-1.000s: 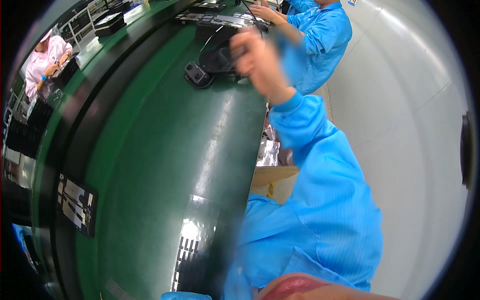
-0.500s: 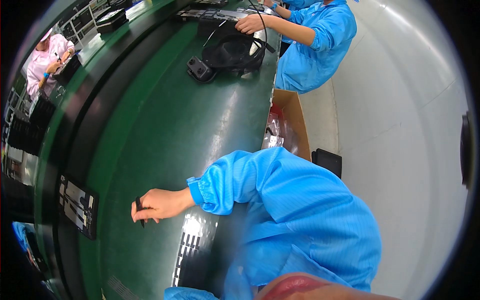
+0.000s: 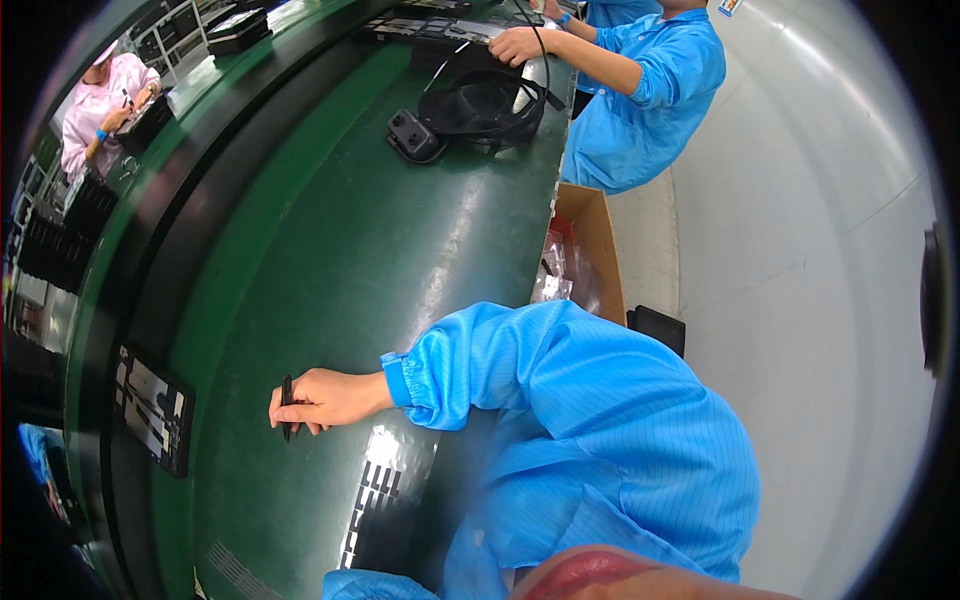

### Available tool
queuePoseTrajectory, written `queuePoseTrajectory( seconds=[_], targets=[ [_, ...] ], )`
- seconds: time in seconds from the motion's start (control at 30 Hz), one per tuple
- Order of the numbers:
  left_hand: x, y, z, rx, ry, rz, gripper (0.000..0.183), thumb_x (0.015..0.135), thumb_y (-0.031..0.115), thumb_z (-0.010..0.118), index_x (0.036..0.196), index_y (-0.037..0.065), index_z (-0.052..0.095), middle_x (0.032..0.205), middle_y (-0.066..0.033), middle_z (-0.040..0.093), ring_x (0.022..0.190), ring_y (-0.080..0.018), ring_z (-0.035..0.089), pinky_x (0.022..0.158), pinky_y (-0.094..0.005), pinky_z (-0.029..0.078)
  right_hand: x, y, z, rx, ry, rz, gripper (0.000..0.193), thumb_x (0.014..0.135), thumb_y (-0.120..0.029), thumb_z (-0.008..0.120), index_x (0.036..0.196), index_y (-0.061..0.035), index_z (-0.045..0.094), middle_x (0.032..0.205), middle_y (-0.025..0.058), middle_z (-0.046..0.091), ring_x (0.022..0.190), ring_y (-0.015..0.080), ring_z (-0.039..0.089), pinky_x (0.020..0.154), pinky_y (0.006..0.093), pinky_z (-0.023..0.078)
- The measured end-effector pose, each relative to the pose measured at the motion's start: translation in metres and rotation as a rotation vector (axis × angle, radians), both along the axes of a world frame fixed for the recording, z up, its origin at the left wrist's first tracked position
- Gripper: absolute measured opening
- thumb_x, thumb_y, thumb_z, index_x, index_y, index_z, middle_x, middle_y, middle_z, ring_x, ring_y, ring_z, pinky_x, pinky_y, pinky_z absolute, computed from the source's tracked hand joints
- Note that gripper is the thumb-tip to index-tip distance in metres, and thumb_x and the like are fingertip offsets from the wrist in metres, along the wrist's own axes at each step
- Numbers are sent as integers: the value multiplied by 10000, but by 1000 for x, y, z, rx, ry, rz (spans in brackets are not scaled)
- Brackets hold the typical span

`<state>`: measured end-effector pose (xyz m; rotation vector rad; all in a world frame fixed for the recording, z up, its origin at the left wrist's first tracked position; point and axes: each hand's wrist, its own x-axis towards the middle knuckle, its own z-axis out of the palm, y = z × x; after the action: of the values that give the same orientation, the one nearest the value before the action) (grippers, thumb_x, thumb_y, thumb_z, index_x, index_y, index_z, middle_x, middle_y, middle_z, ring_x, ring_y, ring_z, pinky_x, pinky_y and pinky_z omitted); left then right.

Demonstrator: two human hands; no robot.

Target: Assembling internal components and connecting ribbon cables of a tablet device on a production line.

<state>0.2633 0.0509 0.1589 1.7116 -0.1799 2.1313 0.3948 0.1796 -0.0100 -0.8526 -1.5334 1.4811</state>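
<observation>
The fingers [image 3: 302,413] of my bare right hand [image 3: 335,396] close around a slim, black, pen-shaped tool [image 3: 287,390] over the glossy dark-green surface [image 3: 300,270], between a shiny, black-patterned strip [image 3: 380,485] and a flat, black-framed rectangular panel [image 3: 155,412].

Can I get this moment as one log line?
right hand: holds black pen-like tool | left hand: not in view | nearby: black-patterned strip, green table

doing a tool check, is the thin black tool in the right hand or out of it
In it: the thin black tool is gripped by the right hand, its ends showing above and below the grip.
</observation>
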Motion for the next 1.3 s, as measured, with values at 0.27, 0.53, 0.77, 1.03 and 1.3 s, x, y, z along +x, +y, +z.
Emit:
queuePoseTrajectory(
  seconds=[0.27, 0.53, 0.77, 1.03, 1.3],
  targets=[
    [7, 5, -7, 35, -21, -5, 200, 799, 29, 646, 703, 121, 496, 727, 49, 476, 600, -108, 507, 610, -283, 374, 9, 7, -4, 1, -4, 8, 263, 1036, -269, 462, 1069, -51, 604, 855, 67, 651, 607, 111, 634, 547, 261, 506],
    [13, 14, -11, 49, -16, -11, 191, 791, 25, 642, 705, 119, 500, 728, 50, 474, 604, -109, 505, 621, -285, 376, 15, 17, -11, 24, -2, 14, 263, 1036, -268, 464, 1075, -49, 606, 856, 72, 651, 605, 111, 630, 549, 263, 506],
    [10, 18, -21, 41, -38, -50, 182, 788, 18, 628, 707, 120, 502, 725, 49, 465, 612, -112, 503, 637, -291, 377, 15, 23, -14, 16, -16, 12, 262, 1036, -266, 462, 1074, -49, 604, 853, 69, 649, 615, 107, 630, 557, 261, 508],
    [12, 25, -38, 45, -23, -38, 162, 804, 16, 620, 744, 123, 514, 721, 64, 455, 615, -98, 513, 645, -299, 413, 23, 33, -25, 13, -29, 13, 259, 1036, -262, 458, 1074, -52, 606, 859, 69, 655, 615, 107, 630, 559, 260, 508],
    [22, 38, -46, 113, -59, 40, 159, 816, 12, 600, 733, 115, 512, 716, 67, 483, 602, -91, 519, 615, -302, 439, 32, 46, -30, 2, -40, 29, 275, 1037, -281, 474, 1100, -50, 609, 884, 70, 660, 640, 115, 609, 579, 264, 505]
  ],
)
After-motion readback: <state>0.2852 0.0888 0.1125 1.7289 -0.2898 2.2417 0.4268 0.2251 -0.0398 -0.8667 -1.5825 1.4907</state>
